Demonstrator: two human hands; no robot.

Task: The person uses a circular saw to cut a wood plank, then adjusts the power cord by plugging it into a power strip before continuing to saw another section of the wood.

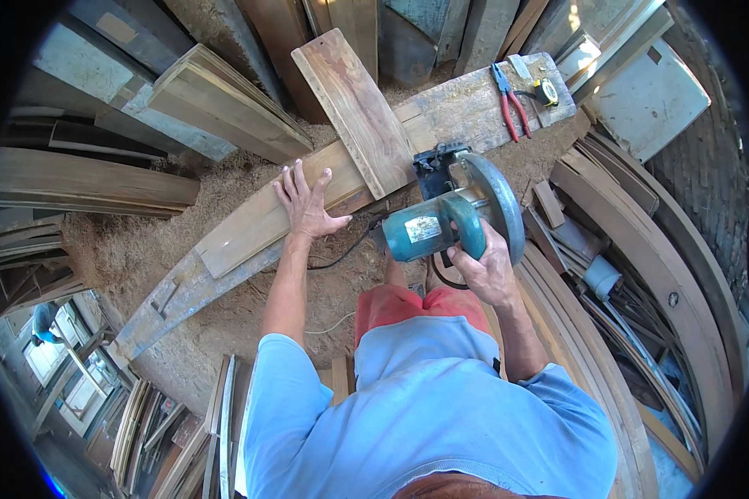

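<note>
In my right hand is the rear handle of a teal circular saw, its round guard toward the right and its base plate at the bench edge. My left hand, fingers spread, lies on a long pale board that runs along the narrow bench. A shorter brown board crosses over that board, its near end close to the saw's base plate. Whether the blade touches wood is hidden by the guard.
Pliers with red handles and a yellow-black tape measure lie at the bench's right end. A black cord trails left from the saw. Sawdust covers the ground. Stacked planks and curved timbers crowd both sides.
</note>
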